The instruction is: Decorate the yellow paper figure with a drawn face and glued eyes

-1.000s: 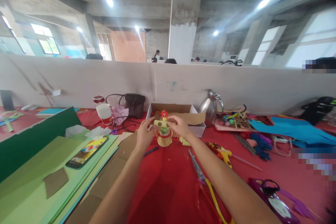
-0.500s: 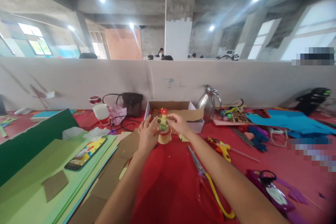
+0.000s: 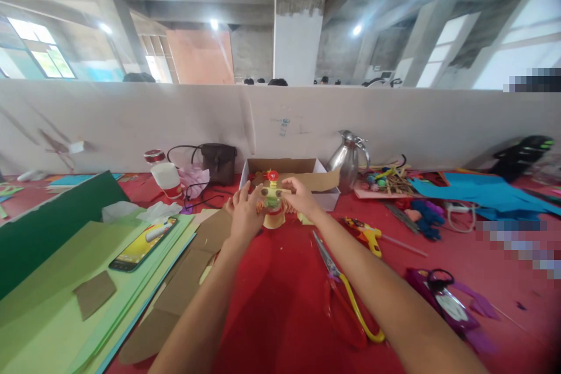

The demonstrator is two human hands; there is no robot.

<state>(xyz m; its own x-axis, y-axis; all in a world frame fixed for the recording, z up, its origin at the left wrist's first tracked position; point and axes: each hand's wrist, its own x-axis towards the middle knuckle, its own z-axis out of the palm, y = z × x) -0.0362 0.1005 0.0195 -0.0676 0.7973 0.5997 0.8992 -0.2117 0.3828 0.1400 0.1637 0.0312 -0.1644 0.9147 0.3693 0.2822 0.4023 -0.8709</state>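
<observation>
A small yellow craft figure (image 3: 274, 219) stands upright on the red table, with a red knob-like top, a green middle and a flared yellow base. Across its upper part runs a yellow strip with two dark round spots. My left hand (image 3: 246, 210) grips the left end of this strip between thumb and fingers. At the other end, the fingertips of my right hand (image 3: 300, 196) pinch it. Part of the figure's sides is hidden behind my fingers.
Open scissors (image 3: 333, 272) lie by my right forearm, and a yellow glue gun (image 3: 368, 236) beyond them. Behind the figure sits an open white box (image 3: 331, 201), beside a steel jug (image 3: 348, 160). A phone (image 3: 142, 245) rests on green paper sheets (image 3: 56, 280) at left.
The view has tilted slightly downward, so things sit higher in the picture. Both hands stay at the figure with little change. The picture on the phone's screen differs.
</observation>
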